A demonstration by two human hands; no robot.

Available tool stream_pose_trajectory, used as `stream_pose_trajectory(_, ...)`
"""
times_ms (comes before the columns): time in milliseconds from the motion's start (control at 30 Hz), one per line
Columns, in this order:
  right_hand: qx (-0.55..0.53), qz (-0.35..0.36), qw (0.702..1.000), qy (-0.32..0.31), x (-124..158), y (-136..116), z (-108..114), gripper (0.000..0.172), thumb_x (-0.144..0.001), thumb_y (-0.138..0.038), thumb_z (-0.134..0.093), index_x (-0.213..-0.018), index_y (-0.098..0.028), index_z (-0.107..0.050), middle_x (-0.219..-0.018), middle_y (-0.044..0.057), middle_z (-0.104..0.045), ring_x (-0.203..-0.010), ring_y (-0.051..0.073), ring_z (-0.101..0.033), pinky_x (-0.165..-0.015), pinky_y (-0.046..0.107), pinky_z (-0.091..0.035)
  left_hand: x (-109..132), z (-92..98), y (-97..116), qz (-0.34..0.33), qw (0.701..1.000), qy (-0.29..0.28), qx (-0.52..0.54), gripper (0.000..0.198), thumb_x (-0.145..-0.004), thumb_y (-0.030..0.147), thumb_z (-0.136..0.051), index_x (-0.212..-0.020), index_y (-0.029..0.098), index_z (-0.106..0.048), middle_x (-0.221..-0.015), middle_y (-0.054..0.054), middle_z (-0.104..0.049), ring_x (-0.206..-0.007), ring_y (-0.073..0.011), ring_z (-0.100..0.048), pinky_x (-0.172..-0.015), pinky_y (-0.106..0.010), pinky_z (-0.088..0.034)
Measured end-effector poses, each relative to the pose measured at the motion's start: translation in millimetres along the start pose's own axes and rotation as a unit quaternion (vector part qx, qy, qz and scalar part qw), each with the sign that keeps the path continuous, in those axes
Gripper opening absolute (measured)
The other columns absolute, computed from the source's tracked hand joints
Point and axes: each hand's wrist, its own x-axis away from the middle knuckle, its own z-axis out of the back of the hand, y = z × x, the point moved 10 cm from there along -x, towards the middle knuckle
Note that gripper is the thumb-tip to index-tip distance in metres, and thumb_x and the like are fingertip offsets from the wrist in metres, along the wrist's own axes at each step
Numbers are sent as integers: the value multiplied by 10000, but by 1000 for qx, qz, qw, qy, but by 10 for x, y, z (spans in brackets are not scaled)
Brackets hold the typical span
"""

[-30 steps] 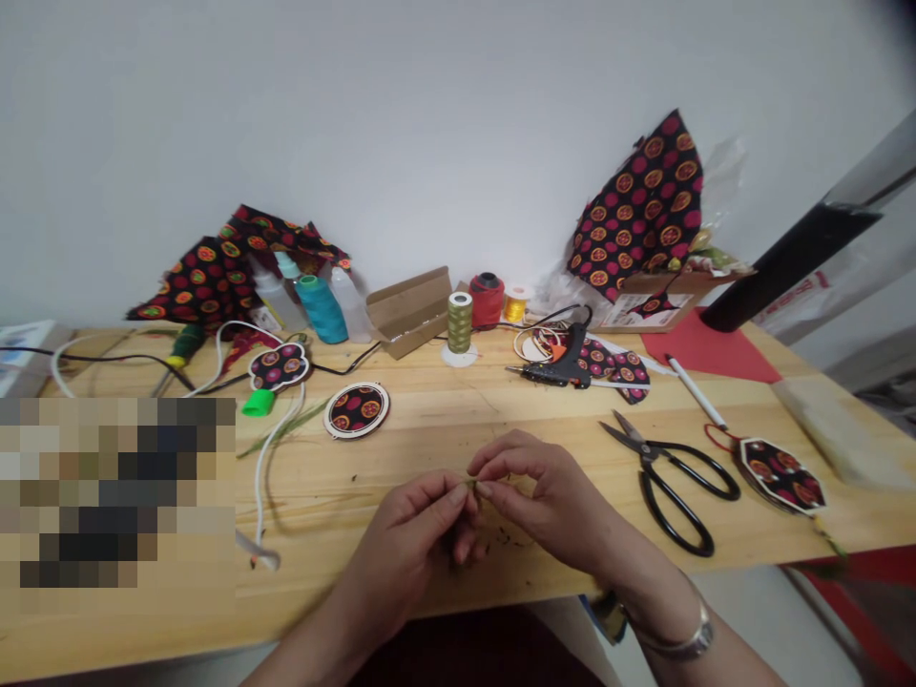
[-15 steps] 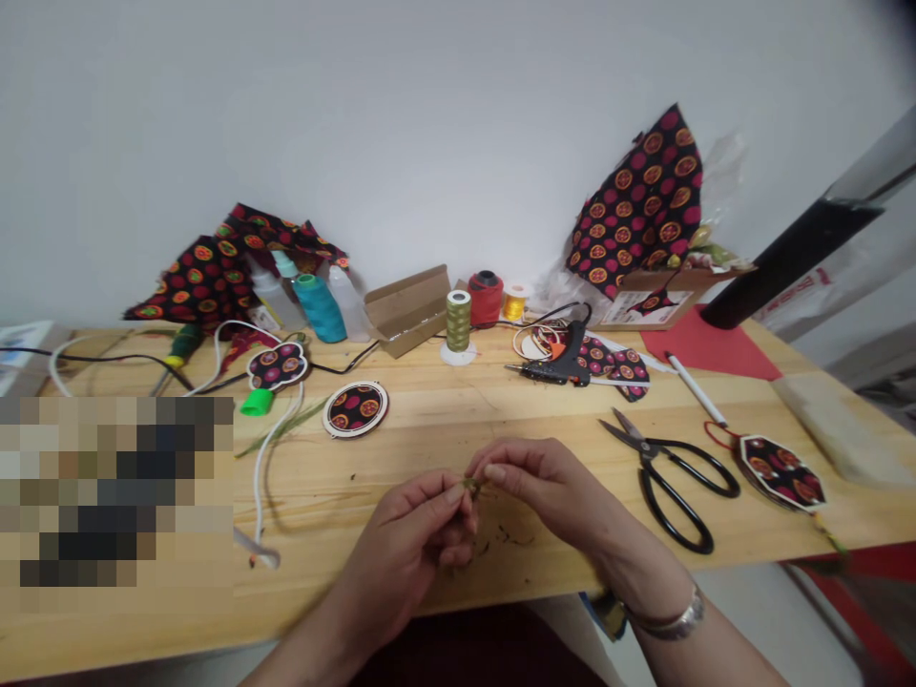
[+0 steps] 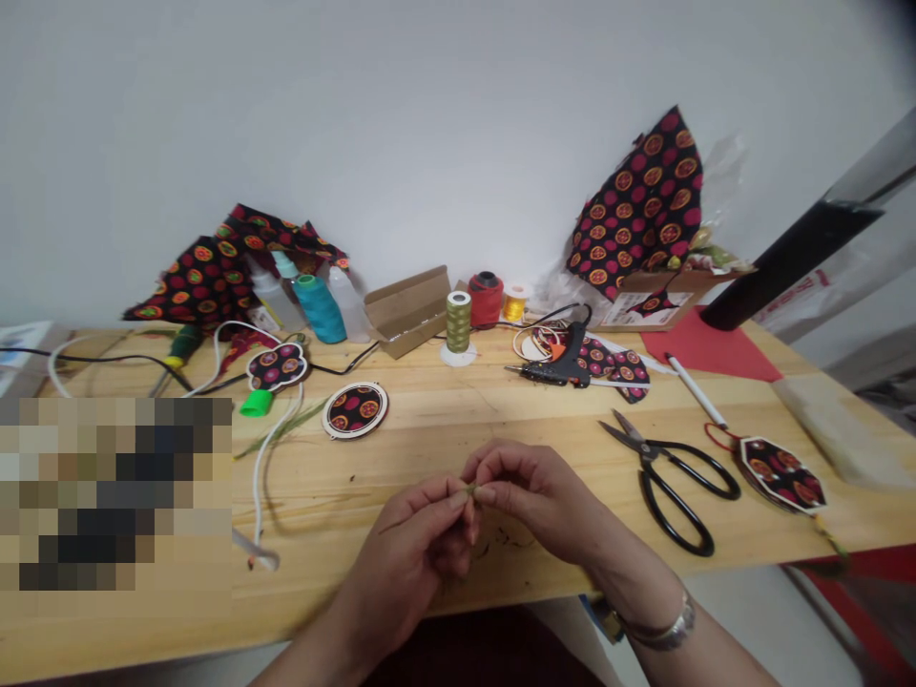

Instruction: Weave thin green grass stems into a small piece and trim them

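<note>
Near the table's front edge, my left hand (image 3: 424, 530) pinches a small bit of olive-green thread (image 3: 470, 489) between thumb and forefinger, its other fingers curled under. From the right, my right hand (image 3: 535, 496) pinches the same thread, fingertips almost touching the left ones. Most of the thread is hidden by the fingers. Beyond the hands stands a spool of olive-green thread (image 3: 459, 322). Black-handled scissors (image 3: 648, 456) lie open to the right. A round fabric piece with a pale rim (image 3: 356, 410) lies to the left.
A glue gun (image 3: 565, 361), a red thread cone (image 3: 486, 301) and an open cardboard box (image 3: 407, 315) are at the back. An octagonal fabric ornament (image 3: 781, 472) and a white pen (image 3: 696, 389) lie right. A white cable (image 3: 259, 477) runs at left beside a blurred-out patch.
My right hand has shifted slightly, its fingertips now lower and closer to the left thumb. Less of the green thread shows between the hands. Other things stay in place.
</note>
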Motion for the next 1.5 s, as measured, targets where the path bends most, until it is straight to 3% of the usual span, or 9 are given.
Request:
stream_pose_trajectory(367, 40, 49, 998, -2, 19, -75, -17, 129, -772, -117, -600, -655, -169, -592, -799, 10, -599, -766, 127, -558, -729, 247, -440, -19, 58, -80, -2, 999, 24, -24, 302, -791, 344, -609, -576, 140, -552, -518, 43, -427, -434, -51, -254, -399, -183, -180)
stream_pose_trajectory(567, 46, 64, 997, 17, 20, -112, 1, 136, -755, -96, -604, -642, -171, -594, -827, 16, -605, -799, 135, -571, -752, 252, -437, -19, 23, -57, -1, 1000, 11, -18, 308, -775, 334, -616, -543, 143, -549, -508, 34, -463, -403, -43, -220, -385, -190, -164)
stream_pose_trajectory(733, 41, 69, 996, 34, 3, -118, 34, 143, -737, -69, -603, -639, -172, -589, -827, 18, -612, -810, 138, -570, -751, 249, -433, -60, 15, -75, 25, 999, -7, -22, 320, -738, 394, -655, -549, 141, -605, -395, 93, -277, -364, -34, -170, -368, -188, -120)
stream_pose_trajectory(867, 34, 68, 996, 47, -7, -123, 75, 145, -715, -51, -614, -634, -170, -591, -829, 25, -618, -811, 145, -572, -745, 249, -432, -101, -35, -58, 36, 999, -32, -19, 310, -695, 395, -698, -537, 142, -616, -365, 86, -339, -341, -21, -163, -359, -183, -114)
stream_pose_trajectory(1033, 26, 66, 996, 52, -41, -184, 121, 125, -727, -71, -626, -642, -159, -598, -825, 28, -615, -796, 138, -568, -736, 240, -430, -152, -56, 26, 35, 996, -31, -77, 361, -708, 451, -665, -535, 151, -560, -415, 29, -505, -319, -28, -229, -352, -193, -131)
stream_pose_trajectory(1233, 120, 54, 990, 52, -106, -292, 261, 81, -784, -157, -599, -712, -163, -635, -826, 31, -627, -801, 143, -582, -740, 245, -444, -334, -55, 298, -23, 983, -31, -182, 373, -722, 450, -637, -525, 152, -531, -397, 69, -400, -350, -43, -277, -362, -184, -160)
stream_pose_trajectory(1333, 307, 32, 947, 89, -174, -356, 597, 103, -815, -178, -560, -819, -181, -663, -879, 37, -655, -856, 154, -592, -771, 250, -443, -455, 97, 422, -66, 986, 8, -152, 351, -745, 406, -620, -527, 150, -522, -425, 66, -422, -347, -33, -267, -358, -178, -155)
stream_pose_trajectory(1433, 546, -11, 823, 158, -283, -474, 1103, 169, -848, -187, -510, -851, -195, -679, -908, 33, -672, -863, 146, -598, -774, 228, -439, -518, 251, 458, -80, 993, 30, -76, 317, -731, 357, -647, -534, 153, -504, -453, 66, -431, -368, -28, -243, -360, -167, -141)
stream_pose_trajectory(1500, 597, -42, 778, 188, -391, -527, 1396, 203, -854, -198, -494, -852, -171, -695, -889, 70, -677, -858, 186, -601, -750, 264, -438, -522, 272, 468, -82, 995, 17, -52, 330, -720, 366, -659, -523, 152, -503, -443, 63, -428, -368, -28, -238, -359, -167, -135)
